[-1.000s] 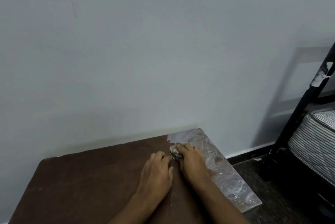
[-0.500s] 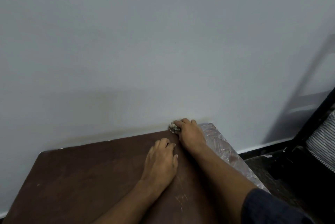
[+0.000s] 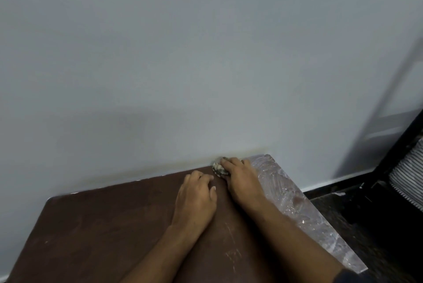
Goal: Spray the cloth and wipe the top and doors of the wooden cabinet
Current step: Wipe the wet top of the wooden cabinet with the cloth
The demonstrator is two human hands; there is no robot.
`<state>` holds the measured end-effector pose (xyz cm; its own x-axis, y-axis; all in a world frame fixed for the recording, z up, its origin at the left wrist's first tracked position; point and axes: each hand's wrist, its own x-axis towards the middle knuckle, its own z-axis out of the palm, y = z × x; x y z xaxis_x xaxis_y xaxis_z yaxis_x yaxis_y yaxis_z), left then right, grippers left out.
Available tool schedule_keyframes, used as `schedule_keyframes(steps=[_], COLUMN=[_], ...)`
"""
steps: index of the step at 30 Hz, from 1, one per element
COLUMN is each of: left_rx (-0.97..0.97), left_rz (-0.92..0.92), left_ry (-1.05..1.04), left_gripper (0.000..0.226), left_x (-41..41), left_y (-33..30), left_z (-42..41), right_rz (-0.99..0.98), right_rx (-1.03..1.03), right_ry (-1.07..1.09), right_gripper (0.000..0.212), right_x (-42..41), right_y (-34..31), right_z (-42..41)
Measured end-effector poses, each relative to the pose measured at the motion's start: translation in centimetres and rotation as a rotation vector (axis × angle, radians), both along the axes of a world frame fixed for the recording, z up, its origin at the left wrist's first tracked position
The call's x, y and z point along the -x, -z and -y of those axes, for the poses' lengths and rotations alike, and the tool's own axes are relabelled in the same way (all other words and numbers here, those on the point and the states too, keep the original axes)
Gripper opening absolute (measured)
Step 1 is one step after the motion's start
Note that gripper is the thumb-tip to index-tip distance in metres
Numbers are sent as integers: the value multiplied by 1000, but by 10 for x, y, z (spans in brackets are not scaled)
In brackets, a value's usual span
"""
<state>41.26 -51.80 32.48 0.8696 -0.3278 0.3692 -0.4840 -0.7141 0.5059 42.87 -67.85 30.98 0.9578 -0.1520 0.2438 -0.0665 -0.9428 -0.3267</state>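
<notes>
The dark brown top of the wooden cabinet (image 3: 103, 225) fills the lower part of the view and butts against a pale wall. A small crumpled cloth (image 3: 218, 167) lies at the top's far edge, touching the wall, and my right hand (image 3: 242, 179) presses down on it with the fingers over it. Just to its left, my left hand (image 3: 196, 198) rests flat on the wood, fingers slightly curled, holding nothing. A strip along the right side of the top (image 3: 297, 202) looks whitish and smeared. The cabinet doors and any spray bottle are out of sight.
The pale wall (image 3: 206, 65) rises straight behind the cabinet. A dark floor (image 3: 332, 205) lies to the right. A black frame (image 3: 398, 145) with a striped mattress (image 3: 409, 173) stands at the right edge.
My right hand has pushed the cloth away from me, up to the wall edge of the top. My left hand has stayed flat beside it. The view has shifted slightly.
</notes>
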Motion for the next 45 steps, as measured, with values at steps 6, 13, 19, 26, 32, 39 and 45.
schedule_keyframes(steps=[6,13,19,26,32,39,45], left_rx=[66,52,42,76,117,50,116], left_rz=[-85,-88,-57,-78,-86,-68,-143], left_ry=[-73,-57,-15,14,22,92,92], left_gripper=[30,30,24,18,15,20,22], left_x=[12,64,104,129,143,140,143], left_y=[-2,2,-5,-6,-3,7,12], left_z=[-5,-14,-23,-18,9,16,28], right_rz=[36,-39,-32,-65,-95,-50,-83], right_rx=[-8,-1,-79,-29,-78,-83,-71], right_ry=[-27,-103,59,-40,101,222,130], right_gripper=[39,46,43,45,41,46,46], right_x=[70,153,170,213,218,218,244], right_y=[3,1,-18,-10,-17,-20,-6], right_z=[-23,-50,-49,-54,-47,-17,-29])
